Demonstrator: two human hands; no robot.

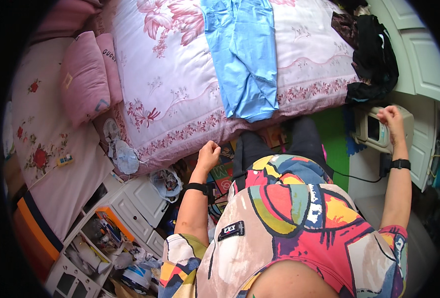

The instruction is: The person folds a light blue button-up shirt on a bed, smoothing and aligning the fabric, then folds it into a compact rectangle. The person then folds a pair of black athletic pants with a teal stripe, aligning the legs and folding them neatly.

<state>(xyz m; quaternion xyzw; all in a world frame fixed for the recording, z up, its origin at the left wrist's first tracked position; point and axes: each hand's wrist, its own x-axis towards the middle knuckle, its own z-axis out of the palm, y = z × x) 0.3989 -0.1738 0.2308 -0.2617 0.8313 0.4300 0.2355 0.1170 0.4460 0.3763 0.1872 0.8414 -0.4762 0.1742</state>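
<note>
A light blue cloth garment [244, 63] lies lengthwise on the floral bedspread [182, 83] in front of me, wrinkled, its near end at the bed's edge. My left hand [209, 154] hangs just short of that edge, fingers curled in and nothing seen in them. Far to the right, my right hand [391, 117] is raised with bent fingers, also with no object visible. It overlaps a beige appliance [368, 128] with a dark window; whether they touch cannot be told. Neither hand is on the blue garment.
Dark clothes [376, 56] are heaped at the bed's right corner, beside white cabinets [426, 63]. Pink cushions [86, 80] lean at the left. A bag-lined bin [166, 184] and white drawers [134, 212] stand at lower left. A black cord [357, 179] runs by my right side.
</note>
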